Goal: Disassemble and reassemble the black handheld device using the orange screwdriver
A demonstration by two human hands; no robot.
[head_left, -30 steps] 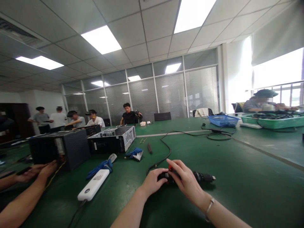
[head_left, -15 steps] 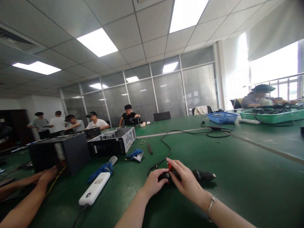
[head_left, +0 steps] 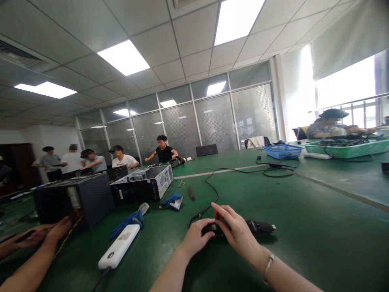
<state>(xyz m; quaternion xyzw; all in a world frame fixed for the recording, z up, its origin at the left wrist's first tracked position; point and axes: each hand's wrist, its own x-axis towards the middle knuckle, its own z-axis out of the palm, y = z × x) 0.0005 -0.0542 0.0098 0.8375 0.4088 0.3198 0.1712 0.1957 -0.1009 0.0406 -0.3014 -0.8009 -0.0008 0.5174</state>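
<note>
A black corded electric screwdriver [head_left: 255, 227] lies on the green table [head_left: 310, 243], its metal tip pointing right. My left hand [head_left: 194, 240] is wrapped round its left end, thumb and fingers closed on the black body. Over the middle of the tool lies my right hand [head_left: 240, 235], a bracelet at its wrist, with the fingertips by a red part [head_left: 216, 215]. Both palms hide much of the body. A black cable [head_left: 215, 187] runs back from near my left hand across the table.
A white power strip [head_left: 119, 246], blue gloves [head_left: 129, 224] and a dark bar [head_left: 191, 192] lie left. Behind are an open computer case [head_left: 136, 190] and a dark case [head_left: 97, 198], where a co-worker's hands [head_left: 57, 231] work. Blue [head_left: 282, 152] and green baskets [head_left: 349, 149] stand right.
My hands keep almost the same grip on the screwdriver. The co-worker's hands at the left have shifted, and a dark tool now shows in one. The person in black across the table has spread both arms.
</note>
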